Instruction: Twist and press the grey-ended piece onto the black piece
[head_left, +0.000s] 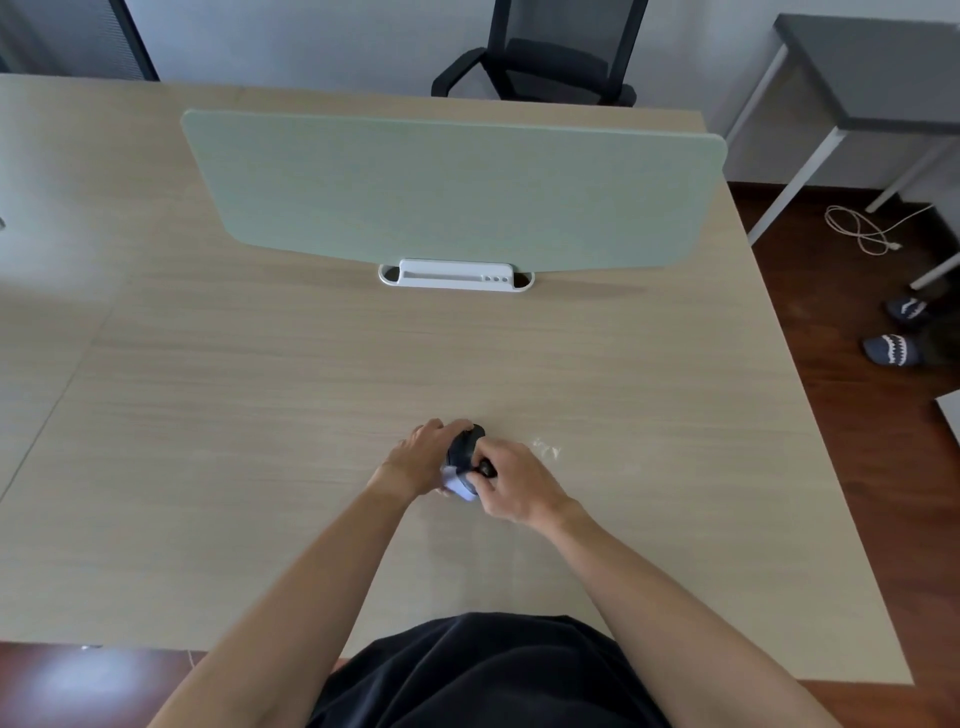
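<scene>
A person seated at a pale wooden desk (260, 467) works with both hands brought close together just in front of the body, well short of the green divider panel (452, 192) that stands across the desk's middle. The left hand (415, 460) curls around a small dark round object (464, 447), steadying it just above the desk, while the right hand (511, 486) pinches a short dark knob or stem (487, 470) at the object's near side. A scrap of white material (460, 487), possibly paper or cloth, shows beneath the object between the two hands; what it is cannot be told. By appearance, the step in hand is a fitting or turning of the small part against the round body, and the next move would seem to call for a firm hold by the left hand while the right twists or presses with care. A faint smudge (546, 448) marks the desk just right of the hands. Beyond the panel stands a black office chair (545, 57).
</scene>
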